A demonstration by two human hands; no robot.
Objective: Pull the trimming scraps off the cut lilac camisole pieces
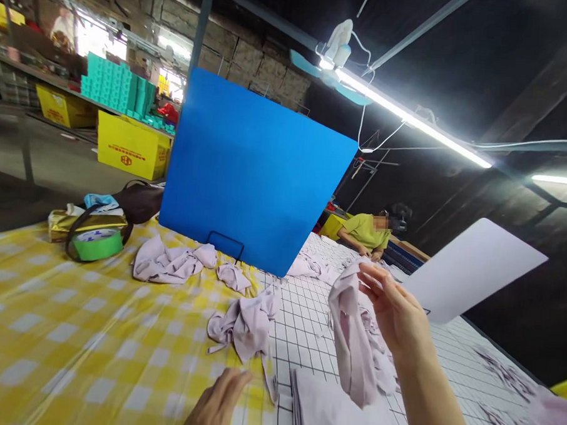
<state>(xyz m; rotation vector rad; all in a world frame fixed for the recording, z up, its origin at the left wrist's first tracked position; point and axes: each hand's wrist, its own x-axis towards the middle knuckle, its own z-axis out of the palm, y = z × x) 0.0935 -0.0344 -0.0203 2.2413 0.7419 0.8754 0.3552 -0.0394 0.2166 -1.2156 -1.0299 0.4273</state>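
Note:
My right hand (394, 308) is raised over the white table, its fingers pinching the top of a pale lilac fabric piece (353, 341). The cloth hangs down in a loose loop. Low in the view, my left hand (219, 401) hovers over the yellow checked cloth, fingers stretched out and somewhat blurred, with nothing in them. Just beyond it lies a crumpled lilac piece (248, 320) with thin straps. Between my hands, at the bottom edge, is a flat stack of folded lilac fabric (336, 406), partly behind the hanging piece.
A blue board (257, 174) stands across the table, and a white board (476, 271) leans at right. Further lilac pieces (173, 261) and a green tape roll (98, 244) lie on the yellow checked cloth (72, 328). A person in a yellow-green top (367, 232) sits opposite.

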